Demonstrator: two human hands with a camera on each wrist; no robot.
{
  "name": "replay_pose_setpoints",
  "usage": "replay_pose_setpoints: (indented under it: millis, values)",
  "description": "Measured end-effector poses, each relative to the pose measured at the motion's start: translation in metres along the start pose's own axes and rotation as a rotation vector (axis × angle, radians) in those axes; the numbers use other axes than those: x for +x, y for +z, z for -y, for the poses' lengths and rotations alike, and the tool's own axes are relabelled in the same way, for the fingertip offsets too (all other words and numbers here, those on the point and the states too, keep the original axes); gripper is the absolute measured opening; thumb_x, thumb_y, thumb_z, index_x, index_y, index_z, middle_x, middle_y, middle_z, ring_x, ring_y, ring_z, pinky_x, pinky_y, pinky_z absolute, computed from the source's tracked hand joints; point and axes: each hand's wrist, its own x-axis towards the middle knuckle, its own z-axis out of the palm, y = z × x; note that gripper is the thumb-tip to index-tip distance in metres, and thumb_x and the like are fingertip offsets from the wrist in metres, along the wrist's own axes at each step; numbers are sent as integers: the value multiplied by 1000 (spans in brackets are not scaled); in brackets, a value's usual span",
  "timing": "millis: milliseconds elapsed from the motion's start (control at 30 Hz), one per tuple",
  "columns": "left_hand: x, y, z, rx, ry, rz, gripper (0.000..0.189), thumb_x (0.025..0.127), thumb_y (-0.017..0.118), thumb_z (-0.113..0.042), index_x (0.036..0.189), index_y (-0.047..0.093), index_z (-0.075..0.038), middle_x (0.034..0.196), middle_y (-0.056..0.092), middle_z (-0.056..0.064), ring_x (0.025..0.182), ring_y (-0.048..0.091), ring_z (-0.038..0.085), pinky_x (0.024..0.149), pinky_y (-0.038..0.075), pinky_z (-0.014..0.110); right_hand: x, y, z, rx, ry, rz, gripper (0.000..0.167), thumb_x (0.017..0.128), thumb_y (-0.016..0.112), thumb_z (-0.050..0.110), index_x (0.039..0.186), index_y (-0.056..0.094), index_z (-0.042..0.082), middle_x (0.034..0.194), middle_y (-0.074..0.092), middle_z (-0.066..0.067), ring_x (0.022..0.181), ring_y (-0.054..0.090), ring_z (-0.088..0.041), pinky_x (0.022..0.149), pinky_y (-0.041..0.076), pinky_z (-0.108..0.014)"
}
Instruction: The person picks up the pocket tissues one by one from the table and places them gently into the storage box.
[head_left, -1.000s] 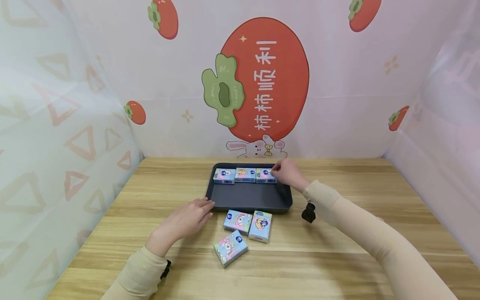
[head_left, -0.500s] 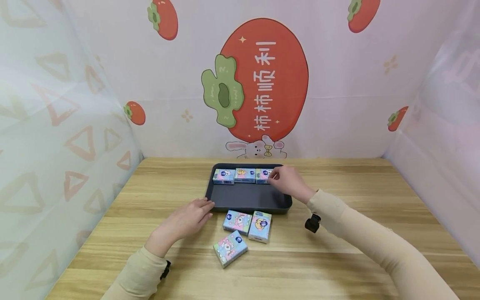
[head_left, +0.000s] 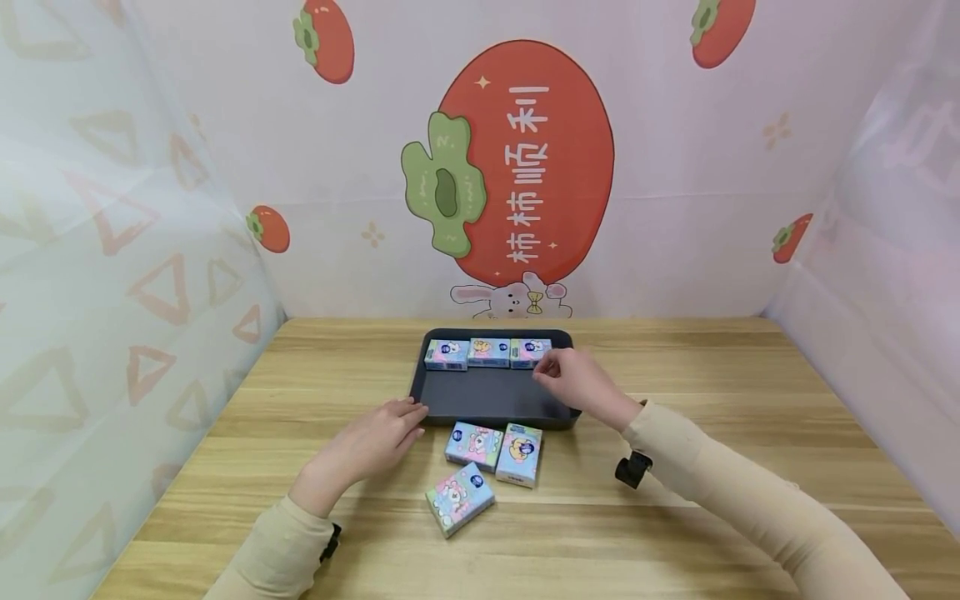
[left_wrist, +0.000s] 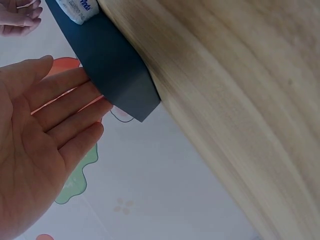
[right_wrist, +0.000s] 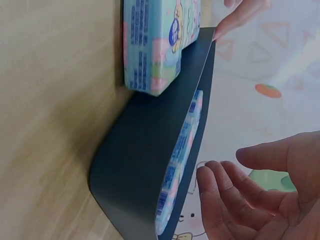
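A person's right hand (head_left: 583, 386), empty, thumb just apart from curved fingers, hovers over the right side of a dark tray (head_left: 480, 396); the left hand (head_left: 373, 442), fingers straight, touches its near left corner, apparently to steady it. Three boxed packs (head_left: 489, 352) line the tray's far wall, seemingly for a neat row; three loose packs (head_left: 474, 447) lie before it. The right hand has drawn back from the row's right end, which it partly covered a second ago.

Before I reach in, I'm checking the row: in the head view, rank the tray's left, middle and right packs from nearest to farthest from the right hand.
1. Right pack: the row's right end, just beyond the right hand.
2. Middle pack: between the other two.
3. Left pack: the row's left end, near the left side of the tray.
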Motion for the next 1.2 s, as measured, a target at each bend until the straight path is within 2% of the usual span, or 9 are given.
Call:
replay_pose_setpoints:
  millis: [167, 700, 1200]
  values:
    - [-1, 0, -1, 1, 5, -3, 36, 96, 56, -20, 122, 61, 3, 126, 59, 22, 119, 56, 34, 99, 49, 47, -8, 3, -2, 12, -2, 3, 11, 90, 65, 20, 95, 69, 12, 86, 66, 0, 75, 58, -12, 66, 55, -25]
    - [-2, 2, 1, -7, -5, -2, 36, 96, 56, -21, 123, 61, 2, 127, 59, 21, 119, 56, 33, 99, 49, 46, -31, 16, 5, -29, -35, -14, 9, 89, 66, 24, 92, 69, 16, 78, 64, 6, 70, 56, -8, 62, 51, -21]
    - [0, 2, 2, -13, -17, 6, 36, 96, 55, -22, 124, 61, 1, 128, 58, 20, 120, 55, 33, 101, 48, 46, -45, 30, 6, -75, -81, -41, 6, 87, 69, 23, 86, 68, 18, 73, 61, 11, 65, 53, -3, 58, 48, -19]
